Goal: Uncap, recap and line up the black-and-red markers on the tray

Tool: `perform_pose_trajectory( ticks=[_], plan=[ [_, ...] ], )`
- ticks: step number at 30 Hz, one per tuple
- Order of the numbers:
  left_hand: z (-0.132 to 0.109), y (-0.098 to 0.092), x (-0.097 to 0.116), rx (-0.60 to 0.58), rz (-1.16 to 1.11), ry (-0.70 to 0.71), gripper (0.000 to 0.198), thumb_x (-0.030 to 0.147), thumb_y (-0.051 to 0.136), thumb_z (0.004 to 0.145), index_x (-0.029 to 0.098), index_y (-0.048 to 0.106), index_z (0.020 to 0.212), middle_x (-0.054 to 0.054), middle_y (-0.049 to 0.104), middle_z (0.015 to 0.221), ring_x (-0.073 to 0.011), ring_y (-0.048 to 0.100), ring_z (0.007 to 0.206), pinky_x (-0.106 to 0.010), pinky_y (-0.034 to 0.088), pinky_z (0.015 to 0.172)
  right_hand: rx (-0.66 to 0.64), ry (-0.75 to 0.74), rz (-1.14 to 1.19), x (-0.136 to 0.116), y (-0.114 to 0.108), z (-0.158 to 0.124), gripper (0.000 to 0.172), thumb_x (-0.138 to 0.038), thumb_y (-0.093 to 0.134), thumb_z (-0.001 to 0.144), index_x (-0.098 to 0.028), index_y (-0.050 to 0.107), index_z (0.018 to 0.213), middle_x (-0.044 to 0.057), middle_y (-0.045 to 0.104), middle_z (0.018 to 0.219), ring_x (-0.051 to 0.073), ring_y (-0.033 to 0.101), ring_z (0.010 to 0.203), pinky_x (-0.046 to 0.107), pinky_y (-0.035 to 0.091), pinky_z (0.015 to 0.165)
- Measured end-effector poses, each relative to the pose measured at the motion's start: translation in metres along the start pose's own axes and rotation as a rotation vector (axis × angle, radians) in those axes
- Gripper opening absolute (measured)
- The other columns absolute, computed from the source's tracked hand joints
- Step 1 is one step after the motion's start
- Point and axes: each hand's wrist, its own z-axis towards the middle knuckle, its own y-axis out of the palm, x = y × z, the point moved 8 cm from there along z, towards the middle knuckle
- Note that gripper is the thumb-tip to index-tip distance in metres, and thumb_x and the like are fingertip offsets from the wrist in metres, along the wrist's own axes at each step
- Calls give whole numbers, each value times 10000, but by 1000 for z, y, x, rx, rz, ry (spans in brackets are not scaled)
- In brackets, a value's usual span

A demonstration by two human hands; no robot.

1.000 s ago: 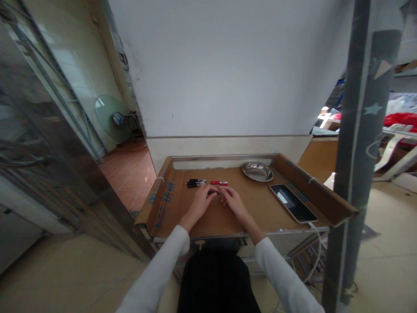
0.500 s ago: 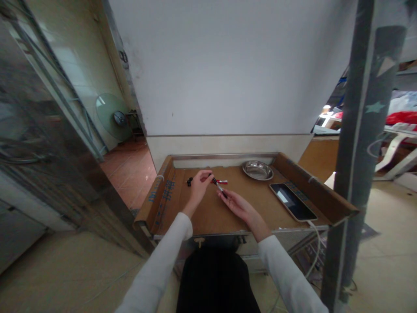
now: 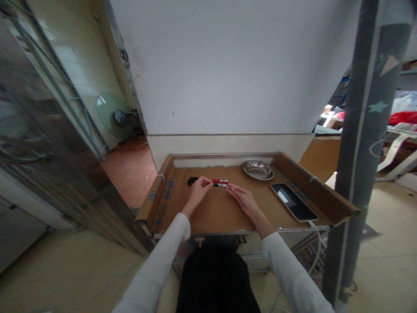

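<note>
Several black pens (image 3: 193,181) and a red pen (image 3: 220,181) lie in a row near the back of a cardboard-lined tray (image 3: 215,208). My left hand (image 3: 199,189) pinches a black-and-white pen (image 3: 219,184) at its left end, just in front of the red one. My right hand (image 3: 243,198) lies low with fingers stretched out; its fingertips touch that pen's right end.
A shallow steel dish (image 3: 258,170) sits at the back right of the tray. A phone (image 3: 293,202) with a white cable lies along the right side. A grey post (image 3: 365,143) stands close on the right, and a metal cabinet (image 3: 39,143) on the left.
My left hand lifted a pen from between both hands, then brought it down flat beside the red pen. My right hand opened and moved back to the pen's tip.
</note>
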Motion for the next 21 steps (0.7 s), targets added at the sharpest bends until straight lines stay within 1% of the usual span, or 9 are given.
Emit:
perform_pose_trajectory(
  ticks=[2,3,5,6,10,12,14,18,21],
  plan=[
    [-5,12,-1,-108,85,45,66,197,632,738,157,610,785,-43,678,827,-149,638,773,-314,504,781,59,-95,-79,-8,-7,3,334,-312,773,590,-165,694,879,49,709,938,184,654,879,384,498,924],
    [-8,18,-1,-148,122,70,77,179,625,743,162,614,818,-47,682,857,-153,641,794,-318,503,789,75,-139,-133,-11,-8,4,343,-332,765,599,-169,690,892,50,709,938,184,656,861,391,504,907],
    [-11,27,0,-196,201,117,143,151,609,757,171,618,898,-55,682,914,-162,639,841,-327,497,810,65,-219,-270,-17,-5,5,325,-345,731,639,-183,684,917,55,708,949,189,658,844,396,511,874],
    [-12,31,0,-207,252,144,163,142,596,767,174,619,925,-58,680,933,-168,633,866,-335,490,828,38,-260,-354,-19,-1,5,303,-335,708,665,-191,683,930,58,706,961,193,657,856,396,508,871],
    [-6,40,1,-181,480,244,144,96,553,785,173,624,883,-60,653,959,-194,578,956,-379,436,910,-137,-400,-743,-21,26,6,202,-237,604,746,-233,692,928,37,707,982,198,645,926,392,475,904],
    [-2,41,0,-155,535,265,141,75,544,781,172,613,857,-56,638,954,-195,557,969,-387,420,927,-218,-437,-892,-17,37,7,210,-194,572,761,-250,697,921,23,708,976,191,647,921,382,473,897],
    [0,40,1,-131,554,273,142,69,531,787,172,601,854,-52,627,940,-192,548,959,-382,423,918,-266,-470,-983,-14,42,10,234,-162,559,764,-256,696,929,21,707,971,185,648,910,364,477,881],
    [-4,38,9,-117,576,324,158,65,487,805,174,579,873,-46,607,932,-186,540,947,-361,432,898,-275,-525,-1064,-11,40,13,266,-155,558,775,-254,680,990,38,692,1002,187,629,932,353,472,864],
    [-12,42,18,-163,611,388,178,75,460,816,181,564,913,-47,590,964,-184,536,959,-368,425,913,-258,-578,-1085,-14,36,10,286,-175,572,781,-248,655,1044,49,676,1038,197,601,971,365,449,882]
  ],
)
